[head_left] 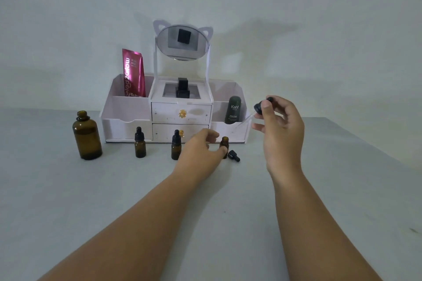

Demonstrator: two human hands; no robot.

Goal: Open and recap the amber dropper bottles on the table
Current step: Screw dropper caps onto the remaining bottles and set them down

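dropper cap (259, 108) pinched in right hand (283, 125), uncapped amber bottle (225, 141) gripped by left hand (198, 150), seemingly empty

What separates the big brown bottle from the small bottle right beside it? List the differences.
The big bottle is far taller and wider than the small bottle. The big bottle's neck is open and capless; the small bottle wears a black dropper cap. Both are amber and stand upright on the table.
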